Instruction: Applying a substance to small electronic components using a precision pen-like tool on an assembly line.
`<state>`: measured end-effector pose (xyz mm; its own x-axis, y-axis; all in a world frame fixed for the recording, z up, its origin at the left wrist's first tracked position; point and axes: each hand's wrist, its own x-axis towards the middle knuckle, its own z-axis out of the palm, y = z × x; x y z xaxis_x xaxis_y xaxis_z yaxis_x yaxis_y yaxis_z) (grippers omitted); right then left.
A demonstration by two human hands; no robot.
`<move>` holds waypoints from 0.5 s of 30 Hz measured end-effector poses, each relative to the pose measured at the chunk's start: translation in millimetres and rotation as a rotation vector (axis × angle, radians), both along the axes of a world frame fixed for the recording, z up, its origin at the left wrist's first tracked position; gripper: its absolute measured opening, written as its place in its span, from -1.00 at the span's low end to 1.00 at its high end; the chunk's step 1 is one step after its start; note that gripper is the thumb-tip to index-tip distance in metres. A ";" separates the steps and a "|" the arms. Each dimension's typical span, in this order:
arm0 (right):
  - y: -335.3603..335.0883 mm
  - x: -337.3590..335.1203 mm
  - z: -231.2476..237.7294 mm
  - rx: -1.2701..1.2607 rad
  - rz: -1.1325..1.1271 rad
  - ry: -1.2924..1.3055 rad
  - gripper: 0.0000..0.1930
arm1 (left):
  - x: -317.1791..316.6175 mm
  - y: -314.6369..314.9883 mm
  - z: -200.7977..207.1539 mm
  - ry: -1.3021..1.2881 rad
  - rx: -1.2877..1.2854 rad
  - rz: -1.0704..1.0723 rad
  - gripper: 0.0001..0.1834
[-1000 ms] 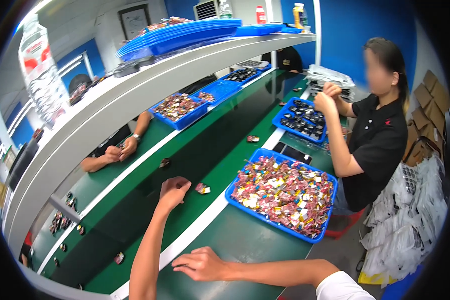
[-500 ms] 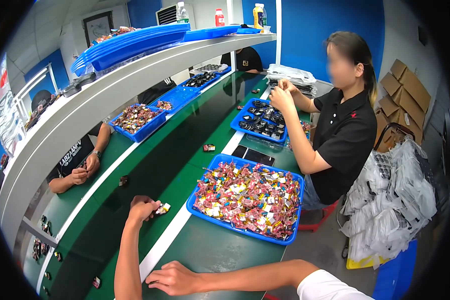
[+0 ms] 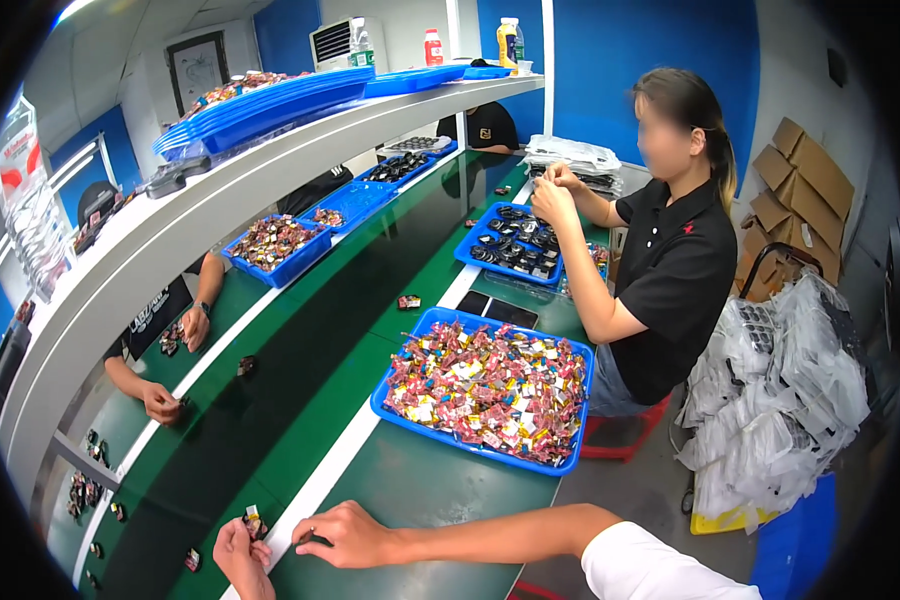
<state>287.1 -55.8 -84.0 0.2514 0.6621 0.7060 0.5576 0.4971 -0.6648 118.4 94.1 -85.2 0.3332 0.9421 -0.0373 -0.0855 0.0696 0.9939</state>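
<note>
My left hand (image 3: 242,560) is near the lower edge, over the border between the green conveyor belt and the white strip. Its fingers are closed on a small electronic part (image 3: 255,522) with red, white and yellow bits. Just to the right, my right hand (image 3: 348,535) is bent over the green table edge, thumb and forefinger pinched together. Something small and dark shows at those fingertips, too small to name. Beyond my hands stands a blue tray (image 3: 378,402) heaped with similar red, yellow and white parts.
Loose parts (image 3: 247,366) lie spaced along the belt (image 3: 300,375). A co-worker (image 3: 680,240) sits right, beside a blue tray of black pieces (image 3: 515,240); another person's hands (image 3: 165,402) work at left. A white shelf (image 3: 270,135) overhangs the left side. Phones (image 3: 497,310) lie behind the heaped tray.
My left hand has drawn back toward me from the belt, bringing the small electronic part along. My right hand stays nearly in place. The left co-worker's hands have moved apart, one reaching to the belt.
</note>
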 end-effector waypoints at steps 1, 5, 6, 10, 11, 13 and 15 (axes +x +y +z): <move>3.3 -2.6 1.4 -0.009 0.013 0.030 -0.84 | -6.5 -2.6 -2.4 0.005 -0.009 0.022 -0.77; 11.1 1.9 -2.5 0.002 -0.050 0.090 -0.82 | -8.8 -33.9 12.7 -0.058 0.007 0.031 -0.70; 9.2 1.4 3.3 -0.114 -0.066 0.141 -0.80 | -5.3 -37.6 15.9 -0.048 0.026 0.024 -0.70; 4.0 15.2 2.6 -0.146 -0.088 0.141 -0.42 | 9.3 -48.1 12.9 -0.061 0.027 -0.044 -0.75; 3.7 13.5 4.4 -0.220 -0.088 0.150 -0.44 | 8.3 -48.8 10.2 -0.072 0.049 -0.049 -0.77; 6.4 11.2 3.2 -0.235 -0.083 0.151 -0.48 | 3.3 -50.7 7.5 -0.116 0.044 -0.049 -0.80; 6.4 6.2 6.9 -0.250 -0.067 0.148 -0.54 | -3.5 -52.4 7.6 -0.106 0.042 -0.032 -0.81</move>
